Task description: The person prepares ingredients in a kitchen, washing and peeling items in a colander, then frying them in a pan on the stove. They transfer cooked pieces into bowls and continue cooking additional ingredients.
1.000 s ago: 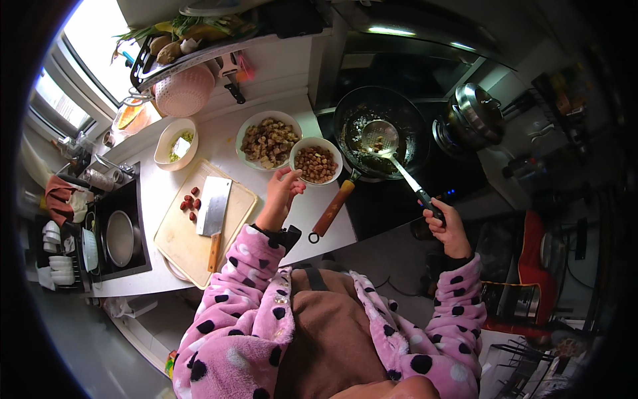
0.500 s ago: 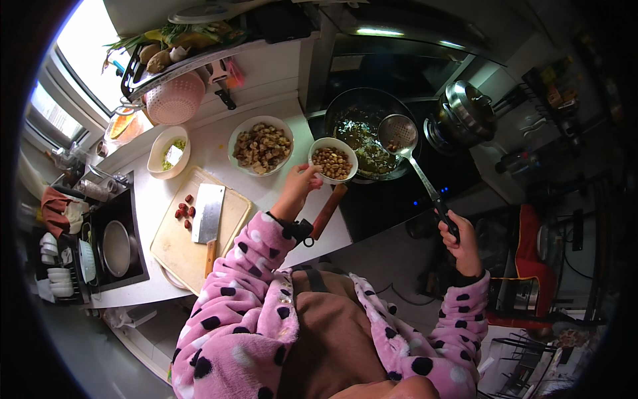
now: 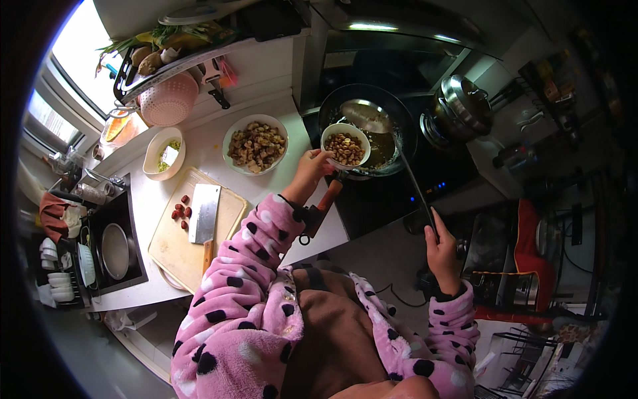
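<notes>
Bowl rim [image 3: 367, 147] — in left fingers [image 3: 321, 155]

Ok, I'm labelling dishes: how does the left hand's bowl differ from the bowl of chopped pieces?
The small bowl is in the left hand, over the wok; the large bowl rests on the counter. The small bowl holds brown, nut-like pieces; the large bowl, bigger, paler chunks. Both are white and round.

Window [image 3: 88, 58] glare left; dim right; curved edges.
</notes>
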`<state>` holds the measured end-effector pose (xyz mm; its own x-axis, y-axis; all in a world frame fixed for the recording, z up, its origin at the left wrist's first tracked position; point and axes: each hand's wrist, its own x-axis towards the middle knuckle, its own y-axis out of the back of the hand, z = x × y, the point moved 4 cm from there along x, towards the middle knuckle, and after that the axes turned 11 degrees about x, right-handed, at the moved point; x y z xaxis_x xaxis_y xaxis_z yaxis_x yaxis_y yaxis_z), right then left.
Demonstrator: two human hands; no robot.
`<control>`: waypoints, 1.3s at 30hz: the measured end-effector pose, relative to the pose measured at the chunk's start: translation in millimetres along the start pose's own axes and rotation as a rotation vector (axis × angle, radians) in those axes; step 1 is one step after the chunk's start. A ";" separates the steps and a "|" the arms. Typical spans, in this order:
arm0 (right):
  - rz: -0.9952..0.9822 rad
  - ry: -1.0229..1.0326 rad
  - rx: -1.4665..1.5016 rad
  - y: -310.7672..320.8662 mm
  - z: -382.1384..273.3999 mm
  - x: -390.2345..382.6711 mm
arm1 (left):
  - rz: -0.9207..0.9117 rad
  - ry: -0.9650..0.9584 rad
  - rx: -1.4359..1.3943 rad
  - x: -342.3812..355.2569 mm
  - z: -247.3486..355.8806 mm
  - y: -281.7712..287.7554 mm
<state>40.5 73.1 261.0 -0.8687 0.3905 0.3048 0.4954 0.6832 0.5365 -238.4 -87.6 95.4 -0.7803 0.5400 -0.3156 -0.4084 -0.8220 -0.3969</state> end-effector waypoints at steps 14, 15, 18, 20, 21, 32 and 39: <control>0.130 -0.318 -0.134 -42.7 147.4 37.6 | 0.217 -0.039 -0.127 -56.0 9.4 84.7; 0.132 -0.320 -0.155 -45.2 146.2 35.6 | 0.237 -0.023 -0.148 -61.5 9.7 91.2; 0.014 -0.554 0.031 -59.5 149.4 35.2 | 0.303 -0.037 -0.195 -75.1 8.5 101.1; 0.003 -0.538 0.203 -67.5 143.2 40.8 | 0.294 -0.045 -0.208 -80.4 6.9 100.8; -0.012 -0.634 0.328 -71.9 142.6 41.5 | 0.302 -0.044 -0.210 -82.3 6.1 100.3; -0.375 -1.241 1.103 -63.9 101.2 52.9 | 0.240 -0.049 -0.195 -91.3 11.2 87.3; -0.443 -1.317 1.268 -52.8 95.4 56.9 | 0.215 -0.043 -0.232 -91.2 12.9 77.8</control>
<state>-35.0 118.1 174.9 -0.6657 -0.1781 -0.7247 0.5069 0.6048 -0.6142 -205.1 -203.1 104.4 -0.8585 0.3458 -0.3787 -0.1165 -0.8507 -0.5126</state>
